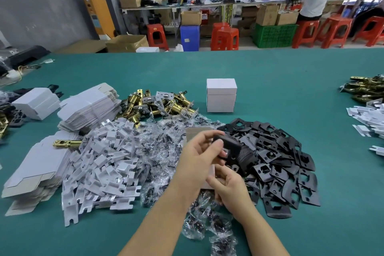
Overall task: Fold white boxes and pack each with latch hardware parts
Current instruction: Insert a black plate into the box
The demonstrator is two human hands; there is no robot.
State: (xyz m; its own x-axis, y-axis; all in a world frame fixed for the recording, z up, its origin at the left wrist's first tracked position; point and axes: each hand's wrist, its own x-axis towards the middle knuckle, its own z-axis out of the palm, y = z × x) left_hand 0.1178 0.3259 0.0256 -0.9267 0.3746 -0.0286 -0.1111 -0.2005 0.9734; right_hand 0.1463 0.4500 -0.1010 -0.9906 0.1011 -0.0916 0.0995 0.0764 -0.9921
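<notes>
My left hand (202, 153) grips a stack of black strike plates (239, 151) above the middle of the green table. Under both hands sits an open white box (194, 133), mostly hidden; its flap shows behind my fingers. My right hand (230, 189) is lower, fingers curled at the box's near edge, and what it holds is unclear. A heap of black plates (284, 164) lies to the right. Small clear bags of screws (160, 147) spread across the middle, and white cardboard inserts (104, 162) are piled to the left. Brass latches (158, 103) lie further back.
Two closed white boxes (221, 95) are stacked behind the piles. Flat unfolded boxes (91, 106) form stacks at the left. More latches (367, 87) and inserts (367, 116) lie at the right edge. People work at benches beyond the table.
</notes>
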